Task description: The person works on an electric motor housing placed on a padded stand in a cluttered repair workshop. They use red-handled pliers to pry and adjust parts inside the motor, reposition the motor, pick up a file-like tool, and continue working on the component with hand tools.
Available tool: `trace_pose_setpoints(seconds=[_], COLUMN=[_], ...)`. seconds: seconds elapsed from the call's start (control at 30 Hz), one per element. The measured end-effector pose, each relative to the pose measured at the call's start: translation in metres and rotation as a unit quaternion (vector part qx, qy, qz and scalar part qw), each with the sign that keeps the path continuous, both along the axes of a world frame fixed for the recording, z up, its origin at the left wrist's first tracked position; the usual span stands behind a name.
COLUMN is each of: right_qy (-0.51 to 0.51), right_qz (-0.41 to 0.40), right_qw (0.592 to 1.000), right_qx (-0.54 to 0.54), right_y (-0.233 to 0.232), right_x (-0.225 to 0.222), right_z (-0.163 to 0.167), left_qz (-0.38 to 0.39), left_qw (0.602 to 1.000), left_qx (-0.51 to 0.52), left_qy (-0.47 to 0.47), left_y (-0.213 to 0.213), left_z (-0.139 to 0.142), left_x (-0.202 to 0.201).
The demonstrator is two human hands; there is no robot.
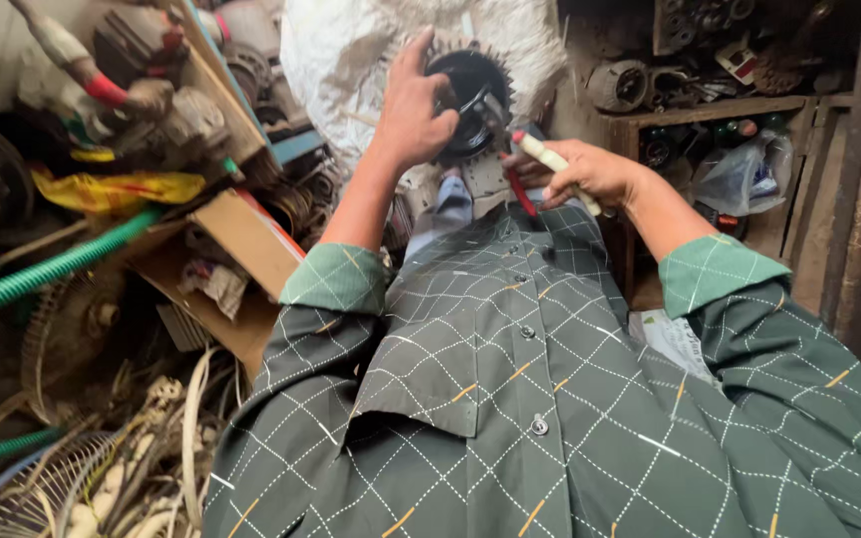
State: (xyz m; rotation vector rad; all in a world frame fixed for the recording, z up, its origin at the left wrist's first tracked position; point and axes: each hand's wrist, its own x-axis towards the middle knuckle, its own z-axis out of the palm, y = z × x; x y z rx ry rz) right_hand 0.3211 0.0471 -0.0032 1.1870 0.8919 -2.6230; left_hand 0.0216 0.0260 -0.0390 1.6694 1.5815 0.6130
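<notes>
My left hand [413, 108] grips the left edge of a round black motor part with a toothed metal rim [470, 85], held upright above my knees. My right hand [582, 171] is closed around a tool with a pale handle and red tip [550, 159], its end pointing at the lower right of the round part. A second red-handled tool [520, 191] sticks down under that hand. My dark green checked shirt fills the lower frame.
A white sack [341, 60] sits behind the part. Left: a cardboard box [241, 239], green hose [52, 267], yellow cloth, fan grilles and cables [102, 478]. Right: a wooden shelf [710, 112] with metal parts and a plastic bag [744, 174].
</notes>
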Motion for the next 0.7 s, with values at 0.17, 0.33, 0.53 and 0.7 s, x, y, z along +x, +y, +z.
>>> trace_pose_setpoints(seconds=[0.17,0.33,0.53,0.7], right_qy=[0.014,-0.001,-0.143,-0.164], right_qz=[-0.003,-0.096,0.059,0.060], right_qw=[0.999,0.995,0.964,0.866], right_qx=[0.046,-0.013,0.217,0.469], right_y=[0.000,-0.027,-0.047,-0.051], right_x=[-0.002,0.001,0.005,-0.005], right_z=[-0.021,-0.064,-0.094,-0.084], left_qz=[0.004,0.000,0.070,0.024], left_qw=[1.000,0.999,0.986,0.989], left_qx=[-0.003,0.030,0.069,0.055], left_qy=[0.015,0.024,0.133,0.132], left_y=[-0.004,0.000,0.038,0.046], left_z=[0.006,0.018,0.009,-0.002], left_x=[-0.001,0.000,0.004,0.008])
